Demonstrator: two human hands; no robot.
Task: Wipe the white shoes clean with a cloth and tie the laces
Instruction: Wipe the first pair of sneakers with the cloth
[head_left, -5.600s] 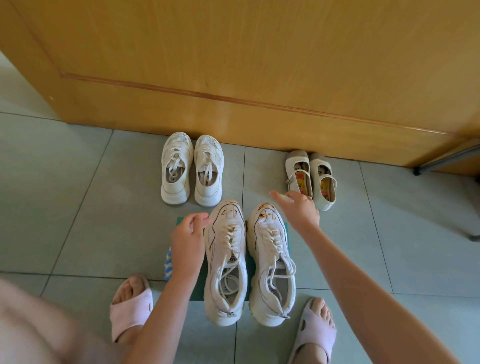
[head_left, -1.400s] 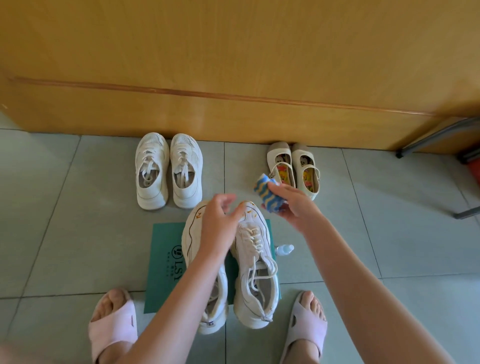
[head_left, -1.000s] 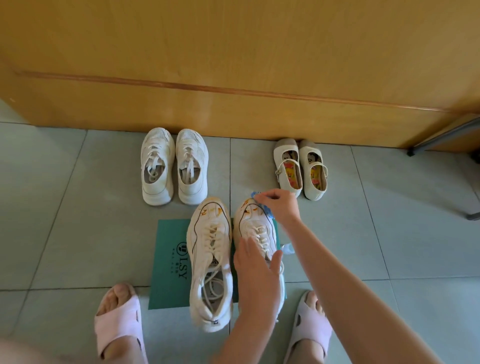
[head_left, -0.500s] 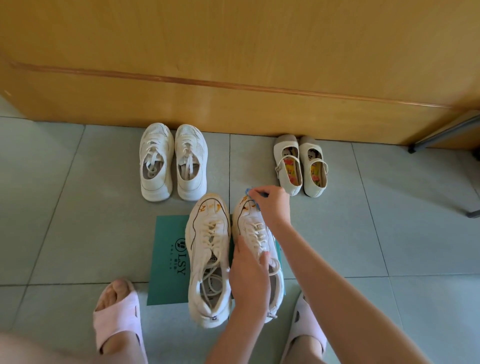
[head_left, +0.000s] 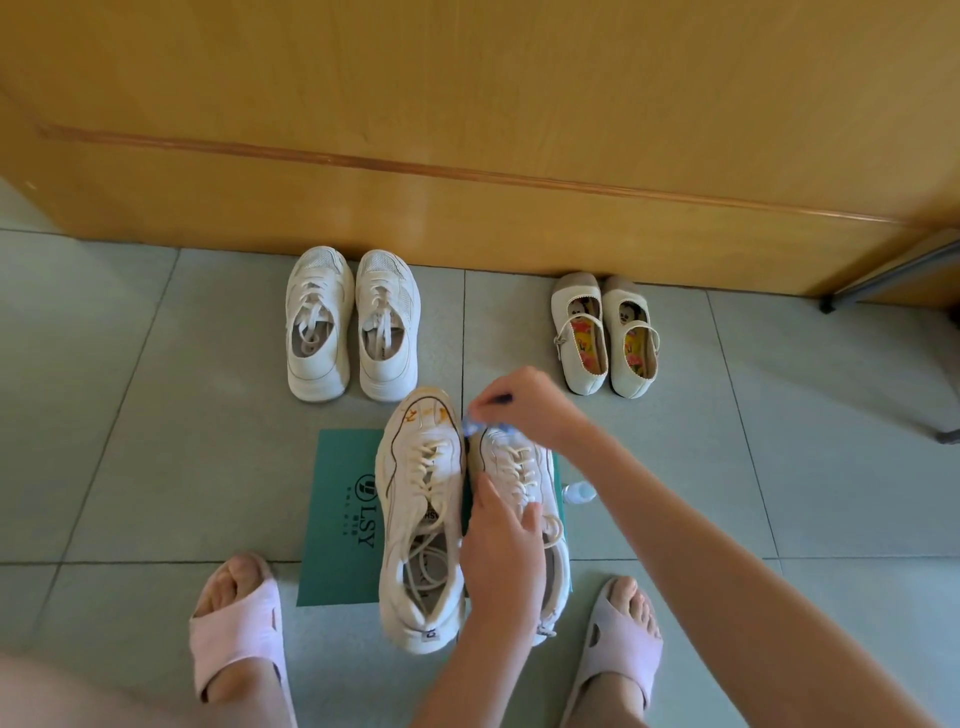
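Since half a second ago your right hand (head_left: 524, 408), pinching the blue patterned cloth (head_left: 475, 427), has shifted across the toe of the right-hand white lace-up trainer (head_left: 511, 460), at 3 o'clock on the green paper mat (head_left: 343, 519). Your left hand (head_left: 501, 551) apparently clasps its midsection. Wiping has barely begun; the left-hand trainer (head_left: 410, 597) and all laces (head_left: 423, 467) remain.

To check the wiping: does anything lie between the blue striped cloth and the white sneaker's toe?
Nothing visible. The right hand holds the blue striped cloth on the toe of the white lace-up sneaker; the left hand grips that sneaker farther back.
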